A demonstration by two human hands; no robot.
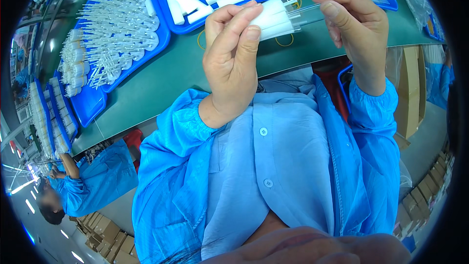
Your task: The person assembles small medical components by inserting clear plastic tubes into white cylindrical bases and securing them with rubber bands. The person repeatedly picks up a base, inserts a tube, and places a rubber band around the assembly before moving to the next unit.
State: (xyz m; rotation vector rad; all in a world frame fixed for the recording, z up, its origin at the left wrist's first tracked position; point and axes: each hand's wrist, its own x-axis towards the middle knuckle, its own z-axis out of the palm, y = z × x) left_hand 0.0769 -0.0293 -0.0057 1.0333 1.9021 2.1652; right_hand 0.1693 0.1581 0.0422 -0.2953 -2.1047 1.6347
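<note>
Wearer's face (342,252) nearest; white cylinders (271,18) pinched in left hand (228,61), jutting rightward.

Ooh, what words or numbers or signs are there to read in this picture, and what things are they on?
None: no word, number, label or sign can be read here.
White cylinders in the left hand: no writing shows.
Clear tube in the right hand: no writing shows.
Cardboard boxes on the floor: too small and blurred to tell if anything is printed.
</note>
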